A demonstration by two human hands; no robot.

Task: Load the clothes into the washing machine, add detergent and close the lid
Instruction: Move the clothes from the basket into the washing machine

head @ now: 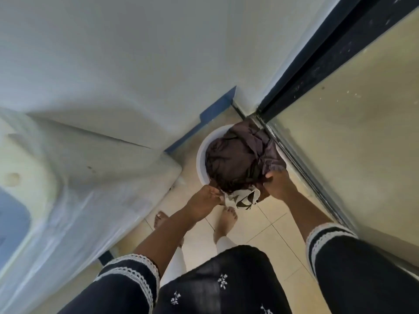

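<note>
Item 1: white round tub [200, 152], standing on the tiled floor [260, 227] in the corner between the washing machine [74, 168] and a sliding door frame [301, 155]. Both hands meet at its near rim.

Item 2: clothes [235, 159], a dark brown and purplish heap filling the tub and rising above its rim, directly ahead of both hands. A pale patterned cloth [243, 197] hangs over the near rim, between the 2 hands.

Item 3: left hand [204, 198], grip narrow, fingers pinching the edge of the pale patterned cloth at the tub's near-left rim.

Item 4: right hand [277, 182], grip curled into the dark clothes at the near-right rim, thumb on top of the fabric.

Item 5: washing machine, white, blurred, to the left of the left hand; whether its lid is up cannot be told.

Item 6: 2 bare feet [226, 219] on the floor, just behind the hands. Dark sleeves with white lace trim [140, 266] cover both forearms.
</note>
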